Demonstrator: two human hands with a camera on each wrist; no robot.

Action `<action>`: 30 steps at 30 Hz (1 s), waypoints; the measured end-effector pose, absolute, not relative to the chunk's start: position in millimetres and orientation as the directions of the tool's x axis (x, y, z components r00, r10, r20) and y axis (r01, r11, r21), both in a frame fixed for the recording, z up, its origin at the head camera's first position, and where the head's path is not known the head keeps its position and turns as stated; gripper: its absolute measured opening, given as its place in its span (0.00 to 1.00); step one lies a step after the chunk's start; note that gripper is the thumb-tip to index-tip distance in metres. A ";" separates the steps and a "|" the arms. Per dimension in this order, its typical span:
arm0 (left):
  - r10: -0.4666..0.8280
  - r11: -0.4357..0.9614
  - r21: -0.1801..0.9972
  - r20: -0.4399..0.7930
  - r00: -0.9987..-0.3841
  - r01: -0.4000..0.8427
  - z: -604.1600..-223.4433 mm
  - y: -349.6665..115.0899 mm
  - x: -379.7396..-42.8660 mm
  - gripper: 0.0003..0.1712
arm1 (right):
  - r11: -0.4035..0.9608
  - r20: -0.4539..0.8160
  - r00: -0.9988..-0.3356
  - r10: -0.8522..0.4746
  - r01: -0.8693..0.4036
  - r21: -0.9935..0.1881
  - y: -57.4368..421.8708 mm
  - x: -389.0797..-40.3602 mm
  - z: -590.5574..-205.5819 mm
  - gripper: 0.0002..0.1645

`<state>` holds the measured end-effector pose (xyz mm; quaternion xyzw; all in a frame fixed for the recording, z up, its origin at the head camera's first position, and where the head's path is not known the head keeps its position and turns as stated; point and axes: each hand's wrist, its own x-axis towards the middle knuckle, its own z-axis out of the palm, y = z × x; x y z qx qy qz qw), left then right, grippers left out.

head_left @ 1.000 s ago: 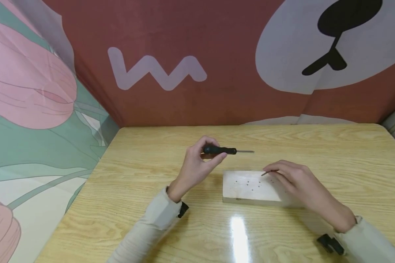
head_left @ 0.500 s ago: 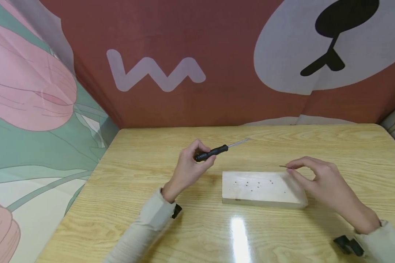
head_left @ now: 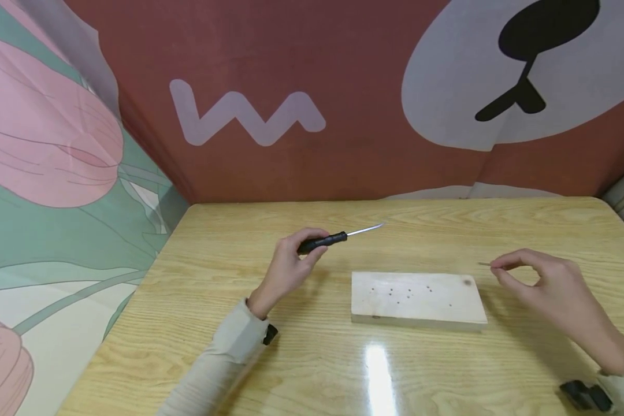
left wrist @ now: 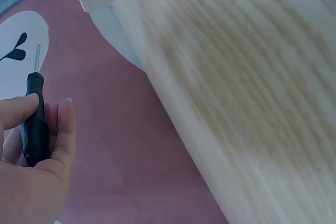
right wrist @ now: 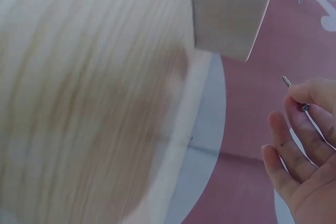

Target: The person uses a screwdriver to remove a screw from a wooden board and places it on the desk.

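Observation:
My left hand (head_left: 285,268) grips a screwdriver (head_left: 330,238) by its black handle, above the table to the left of the wooden block. Its metal shaft points right and slightly away from me; in the left wrist view the screwdriver (left wrist: 35,124) lies between thumb and fingers. Off the block's right end, my right hand (head_left: 556,289) pinches a screw (head_left: 484,264) between thumb and forefinger. The right wrist view shows the threaded end of this screw (right wrist: 286,81) sticking out past the fingertips, its head behind them. The pale wooden block (head_left: 426,309) lies flat, with several small dark holes in its top.
The wood-grain table (head_left: 291,370) stretches under both hands, its far edge against a red-brown printed backdrop (head_left: 291,167). On the left hangs a flower-patterned cloth (head_left: 47,144). A black wrist device (head_left: 586,396) sits at the right sleeve.
My right hand has drawn right from over the block to beyond its right end, still pinching the screw. The left hand has shifted left and slightly toward me, with the screwdriver's tip tilting away from me.

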<state>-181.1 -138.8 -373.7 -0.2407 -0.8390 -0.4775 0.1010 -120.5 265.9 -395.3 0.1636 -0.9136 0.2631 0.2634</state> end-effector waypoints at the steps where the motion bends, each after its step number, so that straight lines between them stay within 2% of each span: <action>1: 0.306 0.430 0.756 0.393 -0.867 0.494 -374.1 -139.5 -181.4 0.12 | 0.812 0.568 -0.808 -0.158 -0.433 -0.390 268.5 -120.3 -395.8 0.16; 9: 0.269 0.425 0.788 0.359 -0.894 0.445 -376.9 -146.6 -184.6 0.12 | 0.845 0.562 -0.815 -0.143 -0.396 -0.359 288.8 -119.5 -403.1 0.13; 16: 0.237 0.449 0.786 0.354 -0.905 0.425 -382.9 -158.6 -192.2 0.11 | 0.849 0.541 -0.836 -0.094 -0.351 -0.395 305.1 -122.4 -409.5 0.11; 24: 0.202 0.512 0.769 0.325 -0.924 0.383 -390.4 -179.0 -206.0 0.11 | 0.873 0.448 -0.891 -0.075 -0.275 -0.402 324.2 -127.6 -411.0 0.06; 30: 0.197 0.536 0.757 0.317 -0.928 0.373 -394.4 -192.3 -214.9 0.11 | 0.863 0.354 -0.935 -0.036 -0.207 -0.460 339.0 -132.2 -415.5 0.08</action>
